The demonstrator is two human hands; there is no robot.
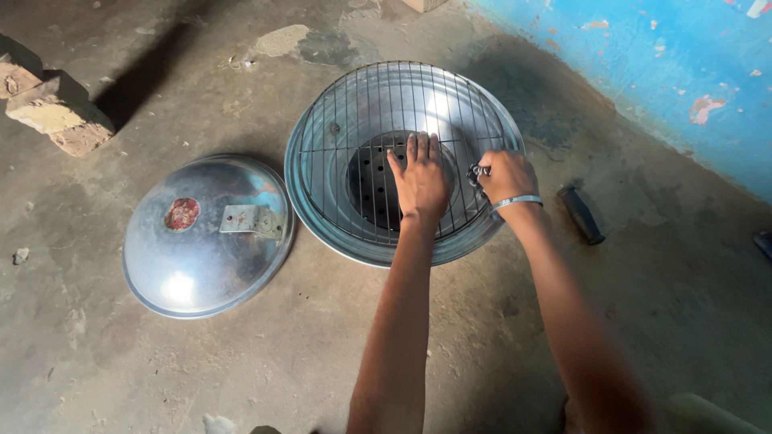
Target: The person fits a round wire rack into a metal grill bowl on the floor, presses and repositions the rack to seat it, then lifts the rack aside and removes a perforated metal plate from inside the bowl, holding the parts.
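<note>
Presently, item one: my left hand (420, 181), flat and unclenched, palm down on the round wire grill grate (378, 112), fingers pointing away from me; I judge it steadies the grate against shifting. Item two: my right hand (505, 175), clenched around a small dark metal fitting (478, 174) at the grate's near right edge, a silver bangle (517, 201) on that wrist. What the fitting is exactly, I cannot tell; it is mostly covered by my fingers.

Item three: one grate, seated level across the mouth of one shiny metal grill bowl (322, 221), which stands on the bare concrete floor (241, 370). Through the wires I see one dark perforated charcoal plate (371, 181) at the bowl's bottom.

Item four: one domed metal lid (201, 257), lying just left of the bowl, its rim close to or touching the bowl's, a small riveted bracket (251, 219) and a reddish round patch on it. Set aside, it leaves the bowl open.

Item five: one black handle-like piece (581, 213), loose on the floor right of my wrist.

Item six: two rough bricks (56, 112) at far left; one blue painted wall (659, 72) at upper right.
</note>
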